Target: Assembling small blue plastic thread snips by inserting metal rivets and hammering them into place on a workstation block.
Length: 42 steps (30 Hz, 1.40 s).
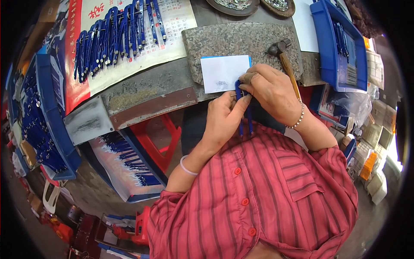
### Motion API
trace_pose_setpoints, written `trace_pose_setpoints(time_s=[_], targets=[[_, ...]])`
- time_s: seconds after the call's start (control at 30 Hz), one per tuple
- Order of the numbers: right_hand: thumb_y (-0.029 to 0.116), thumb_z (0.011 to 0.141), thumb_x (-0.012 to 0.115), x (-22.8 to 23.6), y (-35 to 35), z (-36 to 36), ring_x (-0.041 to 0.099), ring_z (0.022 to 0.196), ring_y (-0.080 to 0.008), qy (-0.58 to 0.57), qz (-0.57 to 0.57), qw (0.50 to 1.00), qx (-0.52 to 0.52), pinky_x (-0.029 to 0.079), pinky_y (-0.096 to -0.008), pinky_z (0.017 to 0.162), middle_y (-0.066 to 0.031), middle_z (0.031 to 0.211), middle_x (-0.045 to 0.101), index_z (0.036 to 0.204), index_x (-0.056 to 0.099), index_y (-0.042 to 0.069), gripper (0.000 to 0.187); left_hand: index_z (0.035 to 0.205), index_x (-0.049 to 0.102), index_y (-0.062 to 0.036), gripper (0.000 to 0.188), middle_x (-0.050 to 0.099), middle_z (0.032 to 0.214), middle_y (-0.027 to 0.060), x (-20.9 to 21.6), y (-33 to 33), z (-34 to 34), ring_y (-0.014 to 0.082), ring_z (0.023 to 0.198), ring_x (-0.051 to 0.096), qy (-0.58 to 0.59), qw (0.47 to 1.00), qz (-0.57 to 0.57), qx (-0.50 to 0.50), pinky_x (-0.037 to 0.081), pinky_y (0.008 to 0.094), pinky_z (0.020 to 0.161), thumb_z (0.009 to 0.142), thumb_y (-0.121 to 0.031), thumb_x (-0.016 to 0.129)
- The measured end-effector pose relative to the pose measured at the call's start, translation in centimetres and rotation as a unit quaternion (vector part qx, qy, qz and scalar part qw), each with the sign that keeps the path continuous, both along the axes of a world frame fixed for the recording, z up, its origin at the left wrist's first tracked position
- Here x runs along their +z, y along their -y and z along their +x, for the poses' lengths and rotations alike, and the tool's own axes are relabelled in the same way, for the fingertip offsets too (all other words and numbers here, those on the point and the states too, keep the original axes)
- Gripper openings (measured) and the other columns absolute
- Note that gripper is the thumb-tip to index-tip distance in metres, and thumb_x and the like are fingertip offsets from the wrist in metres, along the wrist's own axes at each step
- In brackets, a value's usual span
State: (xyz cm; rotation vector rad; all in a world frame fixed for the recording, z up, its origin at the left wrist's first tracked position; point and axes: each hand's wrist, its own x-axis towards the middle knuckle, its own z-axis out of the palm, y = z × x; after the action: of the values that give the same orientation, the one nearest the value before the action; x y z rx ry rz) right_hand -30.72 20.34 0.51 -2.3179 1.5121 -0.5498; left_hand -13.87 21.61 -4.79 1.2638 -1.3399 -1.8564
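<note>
Both my hands meet in front of the stone block [241, 36], closed on a slim blue two-legged piece [238, 84] that looks like a drawing compass. My left hand [224, 116] pinches it from below, and a thin metal pin shows by the fingertips. My right hand [271, 93] grips its upper end; a tan covering wraps one finger. Two blue legs hang down toward my shirt. Just beyond my fingers, a white paper pad [222, 71] with a grey smudge lies on the block's near edge. A hammer [284, 58] rests to the right, its wooden handle reaching down behind my right wrist.
Several similar blue pieces [114, 36] lie in rows on a printed sheet at the far left. Blue trays [54, 116] hold more at left, and another blue tray [332, 64] stands at right. Round dishes [233, 6] of small metal parts sit at the back. A red stool [159, 142] stands below.
</note>
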Motion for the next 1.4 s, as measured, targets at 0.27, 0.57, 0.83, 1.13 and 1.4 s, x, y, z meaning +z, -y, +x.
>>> trace_pose_setpoints(time_s=[0.27,0.57,0.83,1.13,1.4], targets=[[0.004,0.080,0.070,-0.11,-0.09,-0.47,0.063,0.081,-0.0313,0.054,0.042,0.997,-0.025,0.051,-0.0377,0.068,-0.0124,0.090,0.063,0.095,0.064,0.001,0.016,0.078,0.059,0.0027,0.031,0.048,0.053,0.0048,0.39,0.17,0.08,0.0096,0.049,0.042,0.002,1.000,0.008,-0.007,0.036,0.0317,0.046,0.092,-0.025,0.065],[0.004,0.081,0.069,0.11,0.03,0.05,0.063,0.081,-0.0317,0.061,0.043,0.997,-0.030,0.050,-0.0382,0.068,-0.0126,0.089,0.062,0.094,0.064,0.001,0.014,0.077,0.057,0.0026,0.032,0.048,0.053,0.0047,0.08,-0.03,0.03,0.0099,0.049,0.041,0.001,1.000,0.001,0.000,0.036,0.0319,0.047,0.092,-0.024,0.065],[0.004,0.081,0.069,-0.16,0.00,0.09,0.061,0.078,-0.0302,0.054,0.030,0.998,-0.023,0.049,-0.0372,0.066,-0.0119,0.088,0.060,0.090,0.062,0.001,0.012,0.082,0.059,0.0035,0.028,0.049,0.054,0.0029,0.58,0.17,0.11,0.0074,0.051,0.043,0.001,1.000,0.008,-0.003,0.037,0.0292,0.047,0.092,-0.022,0.064],[0.004,0.082,0.069,-0.57,-0.09,-0.20,0.061,0.079,-0.0314,0.081,0.031,0.996,-0.025,0.049,-0.0376,0.067,-0.0123,0.089,0.060,0.091,0.061,0.001,0.012,0.085,0.061,0.0046,0.027,0.050,0.056,0.0016,0.95,0.29,0.15,0.0058,0.054,0.042,0.001,1.000,0.024,-0.005,0.036,0.0280,0.048,0.092,-0.022,0.064],[0.004,0.083,0.068,-0.54,-0.26,-0.30,0.063,0.081,-0.0315,0.086,0.045,0.995,-0.037,0.051,-0.0378,0.070,-0.0122,0.089,0.061,0.090,0.060,0.001,0.011,0.086,0.061,0.0048,0.027,0.050,0.057,0.0012,0.58,0.08,0.00,0.0056,0.055,0.042,-0.009,1.000,0.017,-0.002,0.037,0.0276,0.049,0.093,-0.022,0.064]])
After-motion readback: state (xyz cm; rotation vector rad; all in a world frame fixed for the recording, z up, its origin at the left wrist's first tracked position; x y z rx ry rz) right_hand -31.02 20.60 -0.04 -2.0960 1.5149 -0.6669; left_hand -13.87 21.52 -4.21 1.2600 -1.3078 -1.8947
